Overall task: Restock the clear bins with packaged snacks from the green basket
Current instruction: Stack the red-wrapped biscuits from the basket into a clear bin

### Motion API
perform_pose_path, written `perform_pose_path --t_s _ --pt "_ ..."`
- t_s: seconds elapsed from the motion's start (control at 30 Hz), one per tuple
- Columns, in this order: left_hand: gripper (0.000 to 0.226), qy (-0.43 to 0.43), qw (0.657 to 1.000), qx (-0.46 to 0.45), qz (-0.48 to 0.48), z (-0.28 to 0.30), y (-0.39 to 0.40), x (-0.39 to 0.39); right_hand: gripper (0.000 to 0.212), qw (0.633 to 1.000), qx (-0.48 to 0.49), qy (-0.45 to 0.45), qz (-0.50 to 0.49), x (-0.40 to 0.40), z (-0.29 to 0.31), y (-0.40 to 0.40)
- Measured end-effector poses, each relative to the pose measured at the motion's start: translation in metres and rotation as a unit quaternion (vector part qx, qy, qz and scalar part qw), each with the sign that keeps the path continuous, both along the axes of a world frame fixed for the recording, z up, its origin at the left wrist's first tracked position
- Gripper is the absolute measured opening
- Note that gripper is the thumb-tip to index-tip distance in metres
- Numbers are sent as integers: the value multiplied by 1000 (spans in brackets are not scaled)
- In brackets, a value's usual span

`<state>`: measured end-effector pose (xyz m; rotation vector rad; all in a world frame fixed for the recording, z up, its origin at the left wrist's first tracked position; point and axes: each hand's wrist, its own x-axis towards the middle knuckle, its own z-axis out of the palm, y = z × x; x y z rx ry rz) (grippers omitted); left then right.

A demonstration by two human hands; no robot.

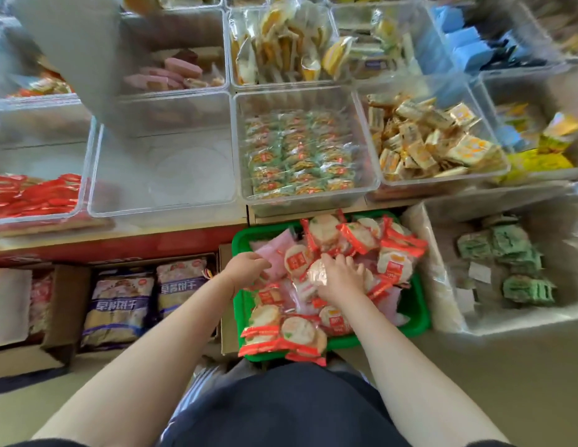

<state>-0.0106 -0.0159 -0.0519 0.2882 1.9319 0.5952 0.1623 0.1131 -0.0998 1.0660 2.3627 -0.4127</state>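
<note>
The green basket stands on the floor in front of me, heaped with red-and-white rice cracker packets and pink packets. My left hand reaches into the basket's left side, fingers curled onto a pink packet. My right hand lies on the pile in the middle, fingers spread and bent over a round cracker packet. Right above the basket on the shelf stands a clear bin of green-wrapped snacks. To its left is a clear bin with nothing in it.
More clear bins hold red packets at left, yellow packets at right, pink cakes and yellow snacks behind. A clear bin with green packets sits right of the basket. Cardboard boxes of large bags stand under the shelf at left.
</note>
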Motion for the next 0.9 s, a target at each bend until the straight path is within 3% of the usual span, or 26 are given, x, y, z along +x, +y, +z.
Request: perform_pose_path --t_s 0.07,0.13,0.23,0.33,0.4,0.5,0.67,0.9 --pt "20 28 999 4 -15 -2 5 5 61 994 -88 41 -55 -5 13 13" --pt "35 76 994 35 -76 -3 9 9 36 973 -197 89 -87 -12 30 26" --pt "62 110 971 119 -176 0 17 19 3 949 -293 110 -44 -20 53 39" --pt "43 127 965 131 -186 -2 23 25 13 932 -333 134 -55 -31 58 41" --pt "22 129 980 106 -106 -9 17 20 35 938 -305 150 -69 -38 53 37" --pt "26 60 996 59 38 -23 -1 6 51 961 -233 142 -53 -47 37 28" --pt "14 -49 990 42 123 -30 -29 -10 84 986 -158 49 -1 -57 5 14" --pt "29 -117 973 60 191 -36 -43 -7 65 997 -68 -26 40 -51 -5 -2"
